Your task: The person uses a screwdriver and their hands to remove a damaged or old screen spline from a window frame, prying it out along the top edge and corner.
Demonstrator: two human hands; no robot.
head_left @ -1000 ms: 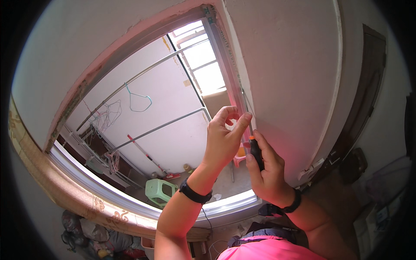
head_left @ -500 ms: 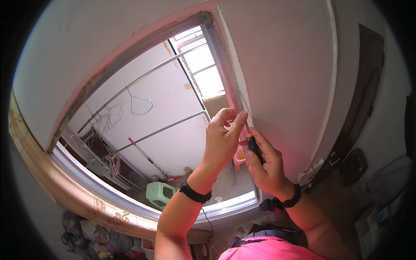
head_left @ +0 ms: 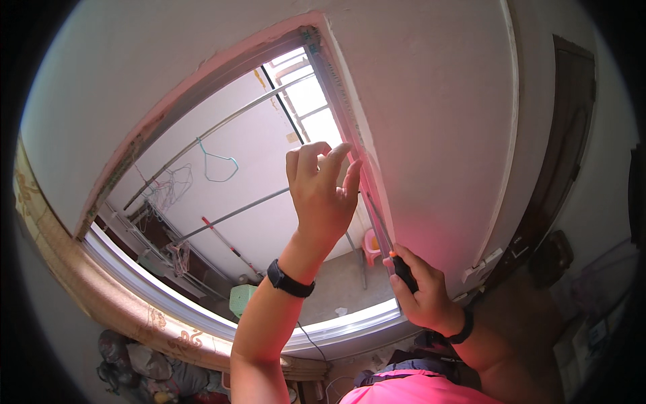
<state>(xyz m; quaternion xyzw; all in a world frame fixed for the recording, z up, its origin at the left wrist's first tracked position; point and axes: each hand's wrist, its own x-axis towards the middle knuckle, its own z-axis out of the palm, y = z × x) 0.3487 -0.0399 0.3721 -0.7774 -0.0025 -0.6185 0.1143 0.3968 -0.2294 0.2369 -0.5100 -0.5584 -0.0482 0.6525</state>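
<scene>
My left hand is raised beside the right-hand jamb of the window opening, fingers apart and bent, with nothing visible in them; whether the fingertips touch the frame I cannot tell. Lower and to the right, my right hand grips a screwdriver with a black-and-orange handle. Its long shaft runs up along the jamb, where the pale wall edge meets the frame. Dark bands circle both wrists.
Beyond the opening are metal rails, wire hangers, a red-handled pole, a green stool and pink plastic. A patterned curtain borders the sill above piled bags. A dark door stands right.
My left hand has moved up and left, away from the screwdriver shaft, its fingers spreading. My right hand and the screwdriver have moved down and slightly right along the jamb.
</scene>
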